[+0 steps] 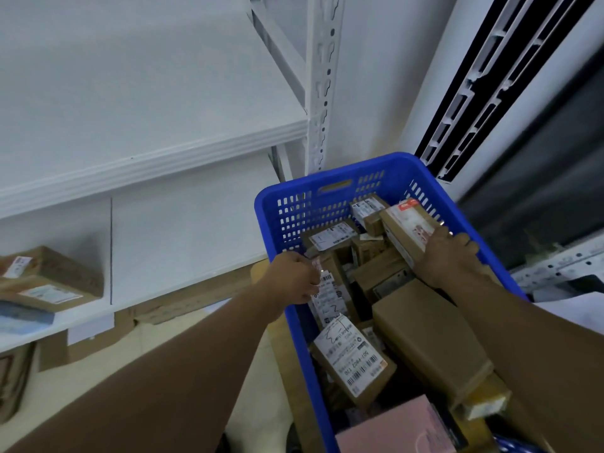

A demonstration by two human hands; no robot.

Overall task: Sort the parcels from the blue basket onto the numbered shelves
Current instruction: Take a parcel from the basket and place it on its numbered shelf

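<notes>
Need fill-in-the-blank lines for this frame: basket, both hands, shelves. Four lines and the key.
1. The unsorted parcels sit in a ____ basket.
2. The right hand grips a long parcel against the basket's ____ wall.
3. The left hand holds a labelled parcel by the basket's ____ wall.
4. Sorted parcels lie on the ____ of the two white shelves.

Missing words: blue; right; left; lower.
</notes>
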